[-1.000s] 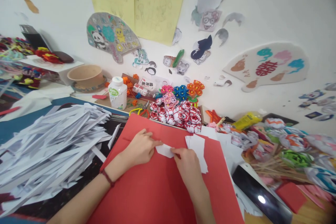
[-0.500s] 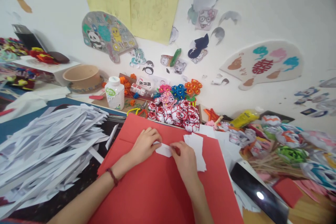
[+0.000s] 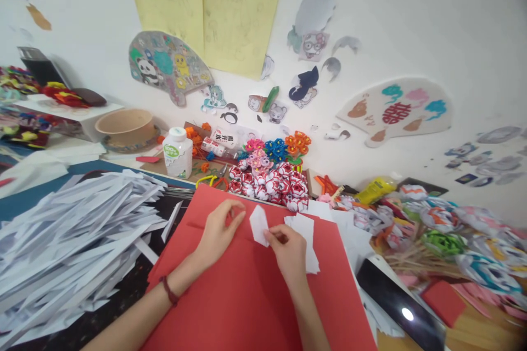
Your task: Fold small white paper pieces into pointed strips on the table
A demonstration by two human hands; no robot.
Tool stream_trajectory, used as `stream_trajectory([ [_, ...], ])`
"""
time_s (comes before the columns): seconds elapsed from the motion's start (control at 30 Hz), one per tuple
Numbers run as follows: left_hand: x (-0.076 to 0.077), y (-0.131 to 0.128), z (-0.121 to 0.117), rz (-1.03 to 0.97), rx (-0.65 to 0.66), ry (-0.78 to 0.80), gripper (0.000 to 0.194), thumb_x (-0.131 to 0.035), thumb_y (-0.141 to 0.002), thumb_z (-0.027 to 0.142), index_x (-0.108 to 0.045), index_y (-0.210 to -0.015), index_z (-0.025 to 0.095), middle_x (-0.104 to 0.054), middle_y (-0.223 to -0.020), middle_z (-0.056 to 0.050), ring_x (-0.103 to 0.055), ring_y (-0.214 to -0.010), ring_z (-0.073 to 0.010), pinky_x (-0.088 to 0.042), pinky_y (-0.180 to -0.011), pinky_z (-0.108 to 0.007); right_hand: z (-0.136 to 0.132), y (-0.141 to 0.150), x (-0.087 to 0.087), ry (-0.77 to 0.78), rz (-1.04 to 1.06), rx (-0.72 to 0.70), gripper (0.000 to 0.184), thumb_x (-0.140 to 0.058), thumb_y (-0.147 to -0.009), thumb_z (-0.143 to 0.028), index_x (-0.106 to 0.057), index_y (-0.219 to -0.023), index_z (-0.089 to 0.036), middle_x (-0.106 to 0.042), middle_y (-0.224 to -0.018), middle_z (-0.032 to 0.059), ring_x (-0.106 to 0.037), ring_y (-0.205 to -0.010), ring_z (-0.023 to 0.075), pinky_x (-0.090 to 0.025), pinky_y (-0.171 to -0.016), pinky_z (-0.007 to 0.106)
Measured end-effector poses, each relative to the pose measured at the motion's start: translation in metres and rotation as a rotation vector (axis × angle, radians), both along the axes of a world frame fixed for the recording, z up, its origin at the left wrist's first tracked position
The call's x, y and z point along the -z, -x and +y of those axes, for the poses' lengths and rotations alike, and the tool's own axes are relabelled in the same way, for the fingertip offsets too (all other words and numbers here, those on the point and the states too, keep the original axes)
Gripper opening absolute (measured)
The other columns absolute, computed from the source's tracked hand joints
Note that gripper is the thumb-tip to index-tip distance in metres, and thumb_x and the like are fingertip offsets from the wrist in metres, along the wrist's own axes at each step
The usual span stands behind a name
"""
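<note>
A small piece of folded white paper [image 3: 258, 225] stands tilted above the red sheet [image 3: 242, 285], pinched at its lower right edge by my right hand [image 3: 289, 249]. To the left of that paper, my left hand [image 3: 219, 230] is raised with nothing in it, thumb and fingers apart and curved. A gap shows between its fingertips and the paper. Beside my right hand, partly behind it, lies a stack of white paper pieces [image 3: 307, 236] on the red sheet.
A big heap of white paper strips [image 3: 90, 247] covers the left. Behind the red sheet stand a white bottle [image 3: 177, 153] and red-and-white paper flowers [image 3: 269, 184]. On the right are a phone [image 3: 399, 301], a yellow bottle [image 3: 376, 190] and several wrapped flowers [image 3: 444, 241].
My left hand has let go of the folded paper and drawn back to the left. With my right hand holding it, the paper has turned from lying sideways to upright.
</note>
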State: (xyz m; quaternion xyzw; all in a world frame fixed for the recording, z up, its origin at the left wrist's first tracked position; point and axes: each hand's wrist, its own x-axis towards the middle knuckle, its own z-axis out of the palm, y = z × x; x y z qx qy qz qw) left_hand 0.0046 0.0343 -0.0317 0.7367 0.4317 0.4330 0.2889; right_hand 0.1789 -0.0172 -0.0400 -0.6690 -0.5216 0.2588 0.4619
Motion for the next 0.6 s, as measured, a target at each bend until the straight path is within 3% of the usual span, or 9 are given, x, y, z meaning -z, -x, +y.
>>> stream_trajectory([
  [0.1, 0.0002, -0.0056, -0.0067, -0.017, 0.060, 0.048, 0.020, -0.052, -0.086, 0.033, -0.055, -0.100, 0.018, -0.060, -0.094, -0.002, -0.052, -0.073, -0.0131, -0.040, -0.070, -0.025, 0.0010, 0.0023, 0.0006, 0.014, 0.386, -0.035, 0.020, -0.066, -0.073, -0.035, -0.060, -0.071, -0.016, -0.061, -0.053, 0.0001, -0.057, -0.047, 0.0159, -0.044, -0.048, 0.026],
  [0.2, 0.0037, -0.0103, -0.0102, 0.015, 0.181, 0.125, 0.022, -0.053, -0.085, 0.037, -0.059, -0.090, 0.016, -0.061, -0.079, 0.000, -0.051, -0.066, -0.0122, -0.039, -0.062, -0.022, -0.0001, 0.0074, 0.0004, 0.029, 0.602, -0.153, 0.023, -0.069, -0.071, -0.036, -0.059, -0.068, -0.015, -0.064, -0.056, 0.0024, -0.061, -0.051, 0.0164, -0.048, -0.052, 0.026],
  [0.37, 0.0025, -0.0062, -0.0084, 0.035, 0.247, 0.200, 0.030, -0.051, -0.085, 0.037, -0.056, -0.067, 0.013, -0.054, -0.060, 0.002, -0.047, -0.058, -0.0103, -0.035, -0.056, -0.020, -0.0018, 0.0087, -0.0018, 0.050, 0.552, -0.222, 0.023, -0.070, -0.071, -0.034, -0.062, -0.064, -0.013, -0.064, -0.056, 0.0024, -0.056, -0.049, 0.0117, -0.042, -0.049, 0.022],
  [0.6, -0.0037, -0.0049, -0.0096, -0.166, 0.505, 0.481, 0.032, -0.048, -0.086, 0.040, -0.059, -0.080, 0.011, -0.063, -0.070, -0.004, -0.058, -0.062, -0.0126, -0.043, -0.057, -0.021, -0.0023, 0.0060, -0.0073, 0.044, 0.452, -0.206, 0.025, -0.069, -0.072, -0.035, -0.064, -0.060, -0.014, -0.063, -0.053, 0.0023, -0.051, -0.048, 0.0106, -0.038, -0.048, 0.022],
])
